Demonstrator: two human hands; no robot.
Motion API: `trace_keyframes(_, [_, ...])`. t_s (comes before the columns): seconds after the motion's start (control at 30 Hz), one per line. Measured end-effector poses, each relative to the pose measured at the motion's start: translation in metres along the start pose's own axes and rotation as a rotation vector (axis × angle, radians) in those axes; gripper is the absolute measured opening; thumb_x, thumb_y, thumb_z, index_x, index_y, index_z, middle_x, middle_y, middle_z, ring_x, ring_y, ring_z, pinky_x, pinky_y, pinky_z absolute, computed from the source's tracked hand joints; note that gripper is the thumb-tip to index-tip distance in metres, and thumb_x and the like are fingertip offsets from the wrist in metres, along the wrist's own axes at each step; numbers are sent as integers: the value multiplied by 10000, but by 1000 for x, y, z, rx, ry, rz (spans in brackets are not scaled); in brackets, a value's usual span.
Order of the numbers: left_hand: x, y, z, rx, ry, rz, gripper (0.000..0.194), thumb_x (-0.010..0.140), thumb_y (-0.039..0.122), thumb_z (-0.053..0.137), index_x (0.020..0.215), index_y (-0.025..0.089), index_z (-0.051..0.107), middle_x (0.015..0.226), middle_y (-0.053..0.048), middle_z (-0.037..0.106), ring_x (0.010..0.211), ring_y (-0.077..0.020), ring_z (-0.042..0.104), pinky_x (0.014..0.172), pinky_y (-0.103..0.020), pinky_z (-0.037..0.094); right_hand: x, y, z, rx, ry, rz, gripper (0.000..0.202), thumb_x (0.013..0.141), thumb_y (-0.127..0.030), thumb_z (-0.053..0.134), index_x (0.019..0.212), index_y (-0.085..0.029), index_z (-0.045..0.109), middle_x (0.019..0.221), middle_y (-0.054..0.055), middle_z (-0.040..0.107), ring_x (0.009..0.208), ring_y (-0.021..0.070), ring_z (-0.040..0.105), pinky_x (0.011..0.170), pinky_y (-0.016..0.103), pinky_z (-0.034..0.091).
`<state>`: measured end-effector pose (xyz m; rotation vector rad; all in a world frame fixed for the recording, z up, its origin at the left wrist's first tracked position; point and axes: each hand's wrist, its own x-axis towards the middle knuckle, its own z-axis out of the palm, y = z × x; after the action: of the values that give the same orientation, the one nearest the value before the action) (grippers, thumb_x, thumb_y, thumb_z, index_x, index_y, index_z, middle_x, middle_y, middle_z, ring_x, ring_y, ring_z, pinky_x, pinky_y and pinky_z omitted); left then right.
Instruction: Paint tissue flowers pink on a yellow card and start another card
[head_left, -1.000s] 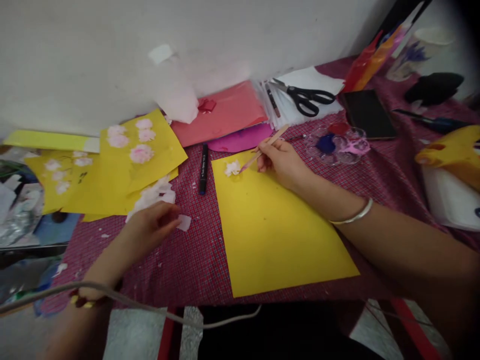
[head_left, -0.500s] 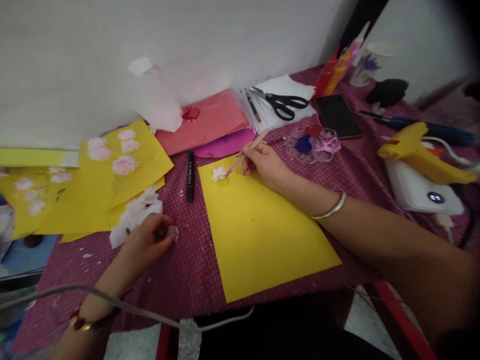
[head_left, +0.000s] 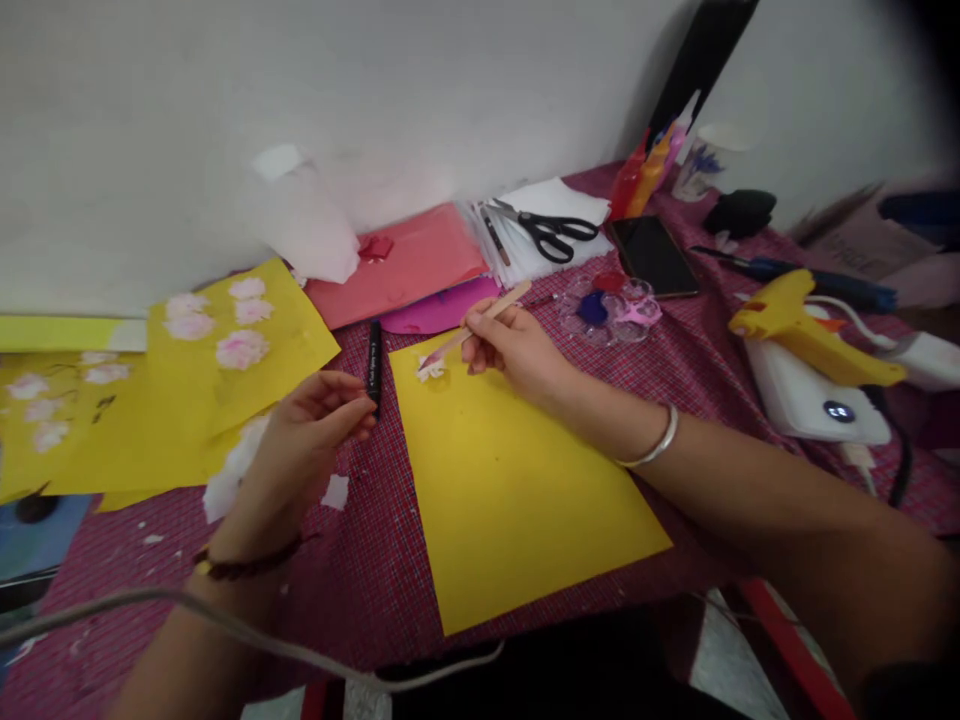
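My right hand (head_left: 510,345) pinches a flat wooden craft stick (head_left: 514,297). Its pink-stained tip touches a crumpled white tissue piece (head_left: 431,370) near the top left corner of a yellow paper sheet (head_left: 525,490). My left hand (head_left: 319,425) hovers left of that sheet, fingers loosely curled and apart, with nothing seen in them. Its fingertips are right by a black marker (head_left: 374,360), and I cannot tell whether they touch it. Below them lies a small white tissue scrap (head_left: 336,491). Torn white tissue (head_left: 232,475) is partly hidden behind the left hand.
Yellow sheets with pink tissue blossoms (head_left: 242,349) lie at left. Behind are red paper (head_left: 405,265) and black-handled scissors (head_left: 559,235). To the right are a paint palette (head_left: 592,308), a phone (head_left: 656,257), and a yellow glue gun (head_left: 817,330) on a white power bank (head_left: 810,400). A cable (head_left: 247,612) crosses the front.
My left hand has let go of the tissue scrap and moved up and right to the marker. The stick's tip has shifted left onto the tissue piece. The camera view has shifted slightly.
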<state>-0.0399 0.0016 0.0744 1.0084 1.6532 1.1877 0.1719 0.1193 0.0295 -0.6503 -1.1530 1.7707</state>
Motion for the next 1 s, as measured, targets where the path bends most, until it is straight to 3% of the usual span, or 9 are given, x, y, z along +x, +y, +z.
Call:
trace_keyframes(0.1, [14, -6, 21, -99, 7, 12, 340, 592, 282, 812, 868, 208, 629, 666, 46, 621, 566, -99, 566, 556, -225, 460, -10, -3, 8, -57, -124, -59, 268, 884, -434, 630, 881, -174, 566, 609, -42, 661, 449, 52, 549, 446, 157, 436])
trace_keyframes(0.17, [16, -7, 20, -43, 6, 20, 299, 641, 310, 790, 877, 215, 632, 706, 38, 630, 603, -104, 574, 582, -235, 467, -14, -2, 12, -104, -196, -77, 288, 877, -452, 627, 910, -167, 604, 636, -34, 668, 473, 53, 555, 467, 167, 450])
trace_keyframes(0.27, [8, -3, -6, 198, -33, 53, 212, 722, 356, 743, 871, 227, 664, 782, 20, 657, 668, -119, 575, 621, -250, 464, -17, 4, 15, -157, -244, -72, 288, 882, -449, 622, 899, -161, 624, 637, -32, 657, 483, 53, 554, 473, 174, 452])
trace_keyframes(0.37, [-3, -4, -43, 445, -171, 66, 224, 738, 409, 716, 869, 230, 687, 814, 1, 677, 703, -150, 589, 640, -280, 476, -17, 10, 15, -179, -244, -61, 280, 891, -444, 615, 893, -164, 620, 625, -33, 649, 477, 53, 549, 465, 178, 447])
trace_keyframes(0.53, [-20, -31, -79, 813, -312, 121, 327, 723, 392, 687, 1021, 256, 692, 945, -31, 679, 825, -200, 626, 716, -335, 503, -15, 13, 14, -183, -228, -29, 260, 889, -419, 617, 872, -159, 619, 604, -31, 641, 474, 59, 554, 460, 181, 455])
trace_keyframes(0.63, [-26, -47, -79, 849, -296, 159, 344, 716, 372, 665, 1028, 229, 674, 960, -44, 642, 809, -194, 611, 723, -348, 499, -16, 13, 14, -197, -196, -24, 250, 890, -401, 615, 871, -152, 627, 602, -29, 643, 465, 57, 549, 460, 182, 457])
trace_keyframes(0.77, [-31, -55, -75, 842, -272, 139, 190, 751, 398, 632, 754, 210, 608, 759, 3, 548, 638, -142, 504, 578, -285, 410, -19, 13, 14, -218, -179, -14, 248, 899, -396, 606, 874, -151, 631, 592, -30, 640, 459, 53, 538, 460, 180, 451])
trace_keyframes(0.87, [-34, -46, -72, 738, -263, 59, 291, 764, 430, 643, 622, 210, 516, 645, 31, 478, 575, -119, 433, 533, -264, 338, -20, 11, 15, -215, -170, -14, 239, 899, -390, 608, 872, -155, 632, 596, -31, 642, 464, 51, 541, 466, 180, 450])
trace_keyframes(1.0, [-31, -17, -54, 420, -144, -50, 299, 732, 463, 715, 667, 202, 585, 628, 38, 532, 576, -106, 455, 556, -254, 351, -24, 5, 21, -165, -175, -59, 266, 876, -430, 629, 884, -164, 623, 631, -26, 662, 470, 55, 556, 467, 186, 451])
